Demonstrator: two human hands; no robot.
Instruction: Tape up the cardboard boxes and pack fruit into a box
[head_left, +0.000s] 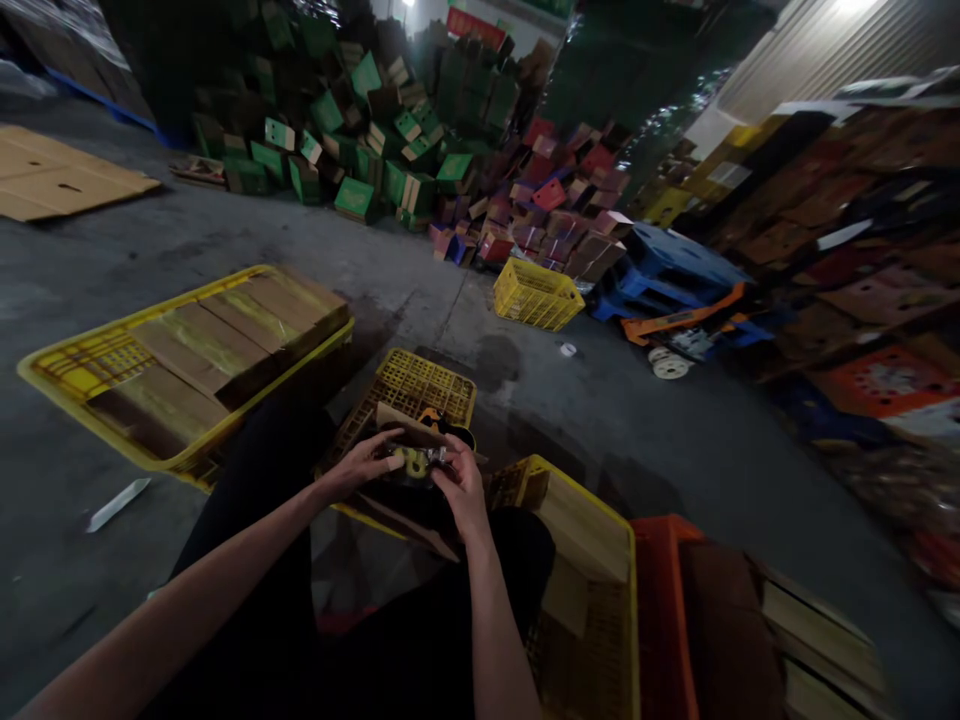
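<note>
Both my hands meet over my lap on a small tool with a yellow roller and metal parts, apparently a tape dispenser [417, 461]. My left hand [365, 462] pinches its left end with closed fingers. My right hand [460, 484] curls around its right side. A flat piece of brown cardboard [401, 423] lies just behind the tool, over an overturned yellow crate [420, 385]. My legs in dark trousers show below.
A yellow crate [67, 375] with flattened cardboard lies at the left. Another yellow crate [600, 560] and an orange crate [656, 590] with cardboard stand at my right. Piles of green and red boxes, a yellow basket [536, 293] and blue pallets [667, 265] fill the back.
</note>
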